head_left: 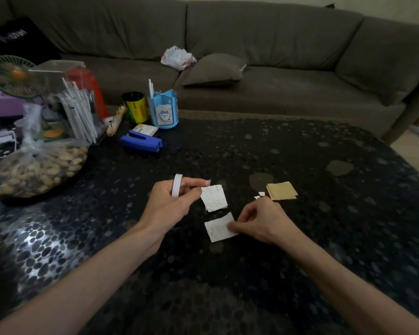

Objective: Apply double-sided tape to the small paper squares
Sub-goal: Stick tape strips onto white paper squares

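Note:
My left hand (172, 204) holds a white roll of double-sided tape (176, 189) upright, its fingers curled round it. Just right of that hand a small stack of white paper squares (214, 198) lies on the dark table. Nearer to me lies a single white paper square (219, 228); my right hand (259, 221) pinches its right edge with thumb and fingers. A stack of tan paper squares (281, 190) lies further right, with tiny white scraps (259, 195) beside it.
The dark pebble-patterned table (228, 274) carries a blue stapler (142, 141), a blue pen holder (163, 112), a yellow-black cup (134, 106), a bag of peanuts (34, 168), a clear box of white sticks (78, 110) and a fan (12, 76). A grey sofa (276, 81) stands behind.

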`<state>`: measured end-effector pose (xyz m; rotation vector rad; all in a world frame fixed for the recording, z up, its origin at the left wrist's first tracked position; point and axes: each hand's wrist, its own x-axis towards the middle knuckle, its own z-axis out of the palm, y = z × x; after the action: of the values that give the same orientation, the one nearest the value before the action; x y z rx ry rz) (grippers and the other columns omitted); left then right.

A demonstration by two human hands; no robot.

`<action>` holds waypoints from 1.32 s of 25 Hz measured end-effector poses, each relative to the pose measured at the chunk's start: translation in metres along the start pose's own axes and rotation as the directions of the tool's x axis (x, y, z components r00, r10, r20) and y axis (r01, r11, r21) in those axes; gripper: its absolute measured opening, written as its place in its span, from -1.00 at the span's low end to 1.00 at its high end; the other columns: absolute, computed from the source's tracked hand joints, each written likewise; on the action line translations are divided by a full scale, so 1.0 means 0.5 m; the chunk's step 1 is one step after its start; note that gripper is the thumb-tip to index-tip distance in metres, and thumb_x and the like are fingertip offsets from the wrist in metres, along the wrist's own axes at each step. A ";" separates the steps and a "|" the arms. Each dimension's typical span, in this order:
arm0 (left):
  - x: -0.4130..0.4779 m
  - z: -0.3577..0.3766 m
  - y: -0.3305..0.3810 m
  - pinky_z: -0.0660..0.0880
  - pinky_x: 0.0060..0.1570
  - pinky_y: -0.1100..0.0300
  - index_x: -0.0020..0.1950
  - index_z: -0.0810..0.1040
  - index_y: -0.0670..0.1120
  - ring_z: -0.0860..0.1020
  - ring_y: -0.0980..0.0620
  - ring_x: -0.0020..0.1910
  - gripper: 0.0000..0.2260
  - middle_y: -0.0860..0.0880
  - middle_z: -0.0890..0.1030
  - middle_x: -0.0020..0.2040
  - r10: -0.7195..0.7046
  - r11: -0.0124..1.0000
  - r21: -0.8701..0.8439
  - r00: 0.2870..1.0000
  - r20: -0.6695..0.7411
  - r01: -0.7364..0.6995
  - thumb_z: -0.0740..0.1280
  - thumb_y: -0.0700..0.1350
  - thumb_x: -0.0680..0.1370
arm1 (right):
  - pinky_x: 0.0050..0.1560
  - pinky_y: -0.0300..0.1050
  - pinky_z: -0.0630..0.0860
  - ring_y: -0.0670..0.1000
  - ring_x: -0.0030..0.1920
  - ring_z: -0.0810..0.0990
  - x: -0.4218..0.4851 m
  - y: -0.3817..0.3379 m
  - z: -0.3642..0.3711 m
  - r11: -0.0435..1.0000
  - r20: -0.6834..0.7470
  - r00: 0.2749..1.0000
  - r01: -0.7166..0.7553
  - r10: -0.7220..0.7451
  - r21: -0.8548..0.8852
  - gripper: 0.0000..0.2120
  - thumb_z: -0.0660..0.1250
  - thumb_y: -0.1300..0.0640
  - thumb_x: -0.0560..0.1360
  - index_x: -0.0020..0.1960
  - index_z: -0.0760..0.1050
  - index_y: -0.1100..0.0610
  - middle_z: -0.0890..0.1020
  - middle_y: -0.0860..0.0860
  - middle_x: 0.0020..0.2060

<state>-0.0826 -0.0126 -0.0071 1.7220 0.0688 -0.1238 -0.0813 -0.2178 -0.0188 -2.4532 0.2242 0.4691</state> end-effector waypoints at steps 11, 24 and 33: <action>0.001 -0.003 -0.005 0.21 -0.48 0.29 0.01 0.77 0.05 0.27 0.13 -0.47 -0.81 0.03 0.41 -0.45 -0.070 0.997 -0.014 0.989 0.129 0.072 0.38 -0.17 0.63 | -0.17 -0.30 0.52 -0.15 -0.16 0.66 -0.007 -0.008 -0.009 0.959 -0.130 0.978 0.190 -0.165 0.209 -0.89 0.54 0.06 0.52 -0.02 0.62 -0.06 0.68 -0.09 -0.13; -0.003 -0.002 -0.004 0.19 -0.33 0.15 0.02 0.77 0.04 0.25 0.12 -0.47 -0.80 0.01 0.35 -0.45 -0.116 0.992 -0.026 0.972 0.203 0.124 0.36 -0.19 0.64 | 0.05 -0.14 0.48 -0.11 0.07 0.68 -0.012 -0.012 -0.013 0.756 -0.032 0.965 0.226 -0.262 0.615 -0.95 0.51 0.09 0.55 -0.04 0.76 -0.02 0.76 -0.12 -0.03; -0.003 -0.002 -0.007 0.21 -0.46 0.27 0.06 0.77 0.02 0.27 0.15 -0.46 -0.81 0.01 0.38 -0.42 -0.121 0.992 -0.019 0.970 0.213 0.128 0.36 -0.17 0.64 | -0.03 -0.23 0.49 -0.17 -0.09 0.68 -0.011 -0.013 -0.012 0.764 -0.045 0.969 0.219 -0.242 0.608 -0.93 0.50 0.03 0.55 -0.04 0.75 -0.01 0.75 -0.09 -0.11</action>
<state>-0.0846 -0.0112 -0.0101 1.6624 0.0214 -0.3962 -0.0827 -0.2159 -0.0088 -1.7970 0.0397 0.2727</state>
